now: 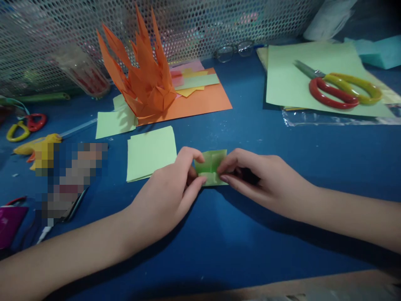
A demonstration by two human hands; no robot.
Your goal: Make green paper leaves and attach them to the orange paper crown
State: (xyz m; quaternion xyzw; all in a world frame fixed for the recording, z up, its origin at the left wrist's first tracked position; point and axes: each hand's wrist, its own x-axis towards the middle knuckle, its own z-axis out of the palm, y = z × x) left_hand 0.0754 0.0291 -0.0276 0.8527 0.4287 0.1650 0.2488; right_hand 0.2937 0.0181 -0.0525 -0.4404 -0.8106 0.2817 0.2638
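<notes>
A small piece of green paper [214, 162] with creases and a folded lower part lies on the blue table between my hands. My left hand [175, 179] pinches its left edge with curled fingers and thumb. At the paper's right side, the thumb and fingers of my right hand [258, 177] close on the edge. Just left of my hands, a stack of light green paper squares [150, 154] rests on the table, with more green squares [112, 122] behind it. An orange folded-paper piece [150, 88] with tall points stands beyond them.
Red-and-yellow scissors [335, 93] lie on large green sheets [288, 75] at the back right. Glasses [234, 51] sit by the perforated metal panel [200, 25]. On the left are a tipped jar [84, 73], a yellow glue gun [42, 148], another pair of scissors [36, 122] and a blurred-out object [75, 179].
</notes>
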